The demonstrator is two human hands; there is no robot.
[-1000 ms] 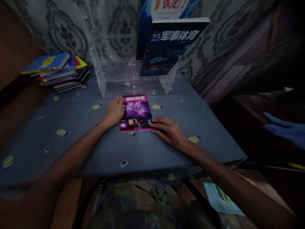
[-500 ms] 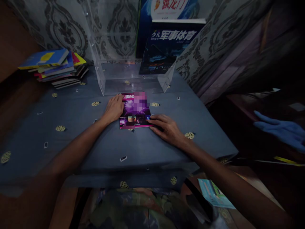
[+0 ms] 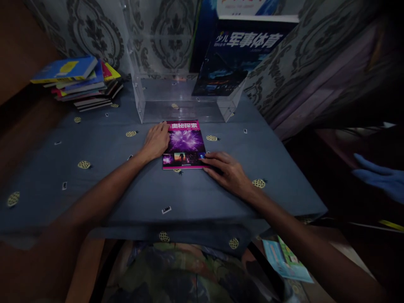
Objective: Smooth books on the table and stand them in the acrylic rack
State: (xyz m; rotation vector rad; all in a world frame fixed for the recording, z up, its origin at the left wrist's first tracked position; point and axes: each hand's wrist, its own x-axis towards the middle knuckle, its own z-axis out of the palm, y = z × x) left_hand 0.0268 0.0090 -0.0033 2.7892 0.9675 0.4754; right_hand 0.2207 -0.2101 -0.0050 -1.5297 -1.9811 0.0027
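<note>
A thin book point(image 3: 187, 141) with a purple burst on its cover and a pink title band lies flat on the patterned tablecloth. My left hand point(image 3: 156, 139) lies along its left edge, with the fingers bent against the upper part of the cover. At the lower right corner, my right hand point(image 3: 227, 171) has its fingertips on the cover and the thumb by the bottom edge, closed on the corner. Just behind the book stands a clear acrylic rack point(image 3: 186, 110), where a dark blue book point(image 3: 232, 63) leans at the right.
Several books in an uneven stack point(image 3: 80, 82) lie at the back left of the table point(image 3: 126, 189). Another tall book point(image 3: 202, 33) stands behind the dark blue one. A blue glove point(image 3: 378, 172) shows at the far right, and a light-blue booklet point(image 3: 285, 261) lies below the table's edge.
The whole view has shifted slightly, so most things appear farther right. Both hands stay at the book's edges, and the book shows no clear movement on the table.
</note>
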